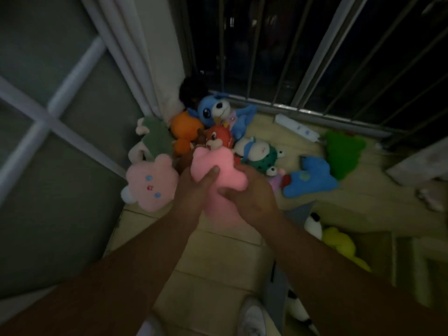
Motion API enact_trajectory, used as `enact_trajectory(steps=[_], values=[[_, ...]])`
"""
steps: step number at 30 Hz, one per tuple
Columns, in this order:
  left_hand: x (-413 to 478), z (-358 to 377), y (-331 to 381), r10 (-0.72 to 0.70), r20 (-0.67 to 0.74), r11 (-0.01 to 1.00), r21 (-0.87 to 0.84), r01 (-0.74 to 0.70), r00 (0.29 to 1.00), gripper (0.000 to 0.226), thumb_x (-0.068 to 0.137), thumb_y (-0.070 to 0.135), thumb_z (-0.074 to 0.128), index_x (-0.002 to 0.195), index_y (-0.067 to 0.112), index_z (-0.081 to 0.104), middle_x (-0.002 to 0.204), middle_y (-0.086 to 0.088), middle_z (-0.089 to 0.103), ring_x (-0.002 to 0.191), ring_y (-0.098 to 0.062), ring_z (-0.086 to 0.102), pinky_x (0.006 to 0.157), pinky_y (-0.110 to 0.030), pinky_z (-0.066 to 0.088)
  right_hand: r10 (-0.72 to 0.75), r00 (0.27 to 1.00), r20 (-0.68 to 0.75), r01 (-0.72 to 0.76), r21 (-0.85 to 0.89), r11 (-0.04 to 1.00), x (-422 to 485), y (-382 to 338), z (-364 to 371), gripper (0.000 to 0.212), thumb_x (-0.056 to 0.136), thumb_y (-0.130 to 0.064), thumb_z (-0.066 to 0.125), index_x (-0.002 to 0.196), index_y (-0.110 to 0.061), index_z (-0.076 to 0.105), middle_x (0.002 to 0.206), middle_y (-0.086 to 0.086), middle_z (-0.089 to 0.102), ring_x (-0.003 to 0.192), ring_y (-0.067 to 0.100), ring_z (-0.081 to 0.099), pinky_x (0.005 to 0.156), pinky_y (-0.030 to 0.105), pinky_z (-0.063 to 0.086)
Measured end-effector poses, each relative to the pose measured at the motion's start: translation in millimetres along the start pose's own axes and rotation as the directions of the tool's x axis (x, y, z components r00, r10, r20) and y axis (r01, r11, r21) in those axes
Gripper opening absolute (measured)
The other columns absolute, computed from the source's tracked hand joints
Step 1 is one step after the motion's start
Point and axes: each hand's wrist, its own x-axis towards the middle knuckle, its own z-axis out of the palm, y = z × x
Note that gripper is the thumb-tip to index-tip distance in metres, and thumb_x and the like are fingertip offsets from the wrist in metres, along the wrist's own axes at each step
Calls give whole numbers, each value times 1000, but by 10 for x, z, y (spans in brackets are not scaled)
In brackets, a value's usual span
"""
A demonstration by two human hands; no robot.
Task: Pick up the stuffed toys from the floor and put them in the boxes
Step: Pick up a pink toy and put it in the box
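Observation:
Both hands hold one pink stuffed toy (pixel 213 163) above the floor, in front of a pile of toys. My left hand (pixel 191 187) grips its left side with the thumb across the front. My right hand (pixel 247 192) grips its lower right side. Behind it lie a pale pink bear-like toy (pixel 150 183), a green toy (pixel 155 137), an orange toy (pixel 185 132), a red toy (pixel 218 139), a blue big-eyed toy (pixel 208 110), a white and green frog toy (pixel 259 154) and a flat blue toy (pixel 310 178). A cardboard box (pixel 378 238) at right holds a yellow toy (pixel 339 243).
A dark green plush (pixel 344 151) and a white power strip (pixel 295 127) lie near the barred window (pixel 315 57). A curtain (pixel 135 57) hangs in the corner; a glass door (pixel 48 117) stands at left. My white shoe (pixel 252 316) is on the tiled floor.

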Motion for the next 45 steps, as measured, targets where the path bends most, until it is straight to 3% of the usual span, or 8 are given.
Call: enact_trajectory(steps=[3, 7, 13, 17, 20, 28, 35, 45], values=[[-484, 44, 833, 1, 71, 1000, 18, -2, 998, 67, 72, 63, 65, 131, 33, 52, 127, 3, 59, 110, -16, 59, 89, -41, 51, 23, 997, -74, -23, -3, 1000, -319, -705, -638, 65, 69, -39, 81, 127, -27, 54, 104, -17, 48, 94, 3, 44, 66, -5, 32], [-1177, 160, 1883, 14, 158, 999, -51, -6, 987, 42, 75, 54, 66, 116, 52, 57, 122, 12, 62, 103, -8, 64, 71, -29, 55, 46, 993, -113, -35, 98, 995, -791, -1584, -1544, 60, 67, -40, 82, 119, -38, 52, 103, -21, 48, 96, 4, 48, 66, 8, 35], [-1983, 552, 3307, 21, 311, 997, -74, 2, 950, 43, 78, 28, 74, 114, 47, 59, 119, 0, 66, 104, -25, 65, 81, -50, 55, -1, 979, -206, 26, 117, 993, -1402, -2660, -2644, 61, 63, -44, 84, 112, -43, 46, 103, -24, 50, 92, -1, 49, 67, 3, 34], [-2342, 809, 4061, 115, 336, 991, -105, -84, 935, 39, 82, 19, 71, 113, 40, 59, 113, 2, 68, 95, -19, 68, 71, -36, 57, -34, 957, -288, 59, 80, 995, -1643, -3214, -3226, 65, 63, -47, 83, 119, -38, 50, 100, -24, 48, 87, -6, 47, 61, 2, 35], [-2583, 949, 4484, 176, 335, 984, -91, -154, 926, 56, 79, 23, 74, 128, 32, 51, 123, 0, 61, 105, -20, 62, 88, -43, 53, -70, 939, -338, 94, 55, 994, -1787, -3525, -3556, 69, 65, -46, 82, 125, -31, 51, 106, -16, 51, 87, -2, 49, 59, 3, 38], [-3107, 1082, 4920, 222, 404, 974, -55, -218, 887, 80, 63, 43, 74, 136, 34, 43, 128, 2, 56, 109, -23, 59, 93, -48, 50, -107, 901, -420, 107, -24, 994, -2337, -3917, -3937, 64, 74, -53, 73, 128, -32, 47, 107, -18, 49, 83, -10, 47, 58, 5, 34], [-3562, 1270, 4799, 243, 478, 963, -15, -269, 844, 74, 74, 32, 75, 139, 29, 41, 132, 2, 52, 113, -20, 55, 98, -45, 47, -58, 850, -524, 8, -97, 995, -2847, -3728, -4118, 65, 81, -54, 63, 135, -20, 47, 126, 4, 52, 109, 19, 53, 94, 41, 47], [-3862, 1713, 4332, 182, 498, 946, 148, -290, 848, 73, 77, 31, 73, 141, 32, 38, 138, 3, 46, 116, -18, 49, 98, -44, 45, 46, 813, -580, -45, 15, 999, -3281, -3099, -4360, 42, 76, -40, 75, 105, -28, 49, 95, -17, 51, 88, 7, 50, 65, 14, 35]])
